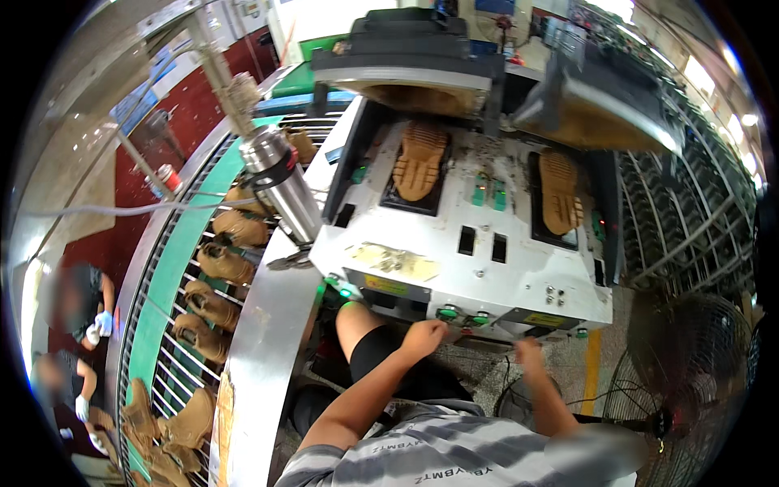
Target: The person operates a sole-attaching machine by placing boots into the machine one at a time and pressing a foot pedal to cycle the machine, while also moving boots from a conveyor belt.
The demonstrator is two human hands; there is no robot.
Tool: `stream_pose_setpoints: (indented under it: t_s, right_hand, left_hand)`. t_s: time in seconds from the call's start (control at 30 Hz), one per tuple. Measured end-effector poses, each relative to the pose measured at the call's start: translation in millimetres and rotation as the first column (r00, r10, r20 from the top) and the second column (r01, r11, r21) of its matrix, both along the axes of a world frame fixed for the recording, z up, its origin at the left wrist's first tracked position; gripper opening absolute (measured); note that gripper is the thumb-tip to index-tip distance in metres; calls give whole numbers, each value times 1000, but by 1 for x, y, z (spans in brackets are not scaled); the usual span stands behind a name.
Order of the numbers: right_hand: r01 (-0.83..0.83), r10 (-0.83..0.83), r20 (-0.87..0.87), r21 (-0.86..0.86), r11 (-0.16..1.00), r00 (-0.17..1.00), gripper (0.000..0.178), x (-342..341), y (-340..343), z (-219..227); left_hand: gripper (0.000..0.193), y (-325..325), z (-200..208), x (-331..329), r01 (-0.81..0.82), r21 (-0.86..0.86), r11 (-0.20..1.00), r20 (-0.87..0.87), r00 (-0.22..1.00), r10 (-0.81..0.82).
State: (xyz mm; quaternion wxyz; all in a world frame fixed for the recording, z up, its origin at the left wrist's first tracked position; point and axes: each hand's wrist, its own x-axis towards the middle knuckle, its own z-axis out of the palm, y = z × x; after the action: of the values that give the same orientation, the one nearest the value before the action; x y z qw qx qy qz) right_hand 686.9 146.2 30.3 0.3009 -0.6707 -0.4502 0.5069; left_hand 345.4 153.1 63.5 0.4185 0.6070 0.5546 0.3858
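Observation:
In front of me stands a white two-station machine point(381, 235) with both dark covers raised. A tan shoe sole point(419, 162) lies tread up on the left station's black plate, and another tan sole point(560, 193) on the right one. My left hand point(423, 339) is closed, with nothing seen in it, just below the green-lit buttons point(448, 312) on the front panel. Whether it touches the panel I cannot tell. My right hand point(527, 351) is by the panel's lower edge, farther right; its fingers are too small and blurred to read.
Left of me, a roller conveyor with a green belt point(174, 260) carries several brown shoes point(213, 304). A steel flask point(280, 183) stands beside the machine. Two people point(69, 381) in pale gloves work beyond the conveyor. A large fan point(682, 365) stands at right.

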Motion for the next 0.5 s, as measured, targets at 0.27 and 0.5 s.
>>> stream_pose_setpoints:
  t_s: [0.27, 0.5]
  right_hand:
    - [-112, -8, 140, 817, 566, 990, 51, -333, 134, 144]
    - [-168, -68, 635, 303, 938, 769, 126, -381, 343, 234]
  left_hand:
    - [29, -144, -34, -186, -812, -130, 569, 101, 560, 822]
    - [28, -295, -36, -226, -934, -343, 102, 304, -7, 953]
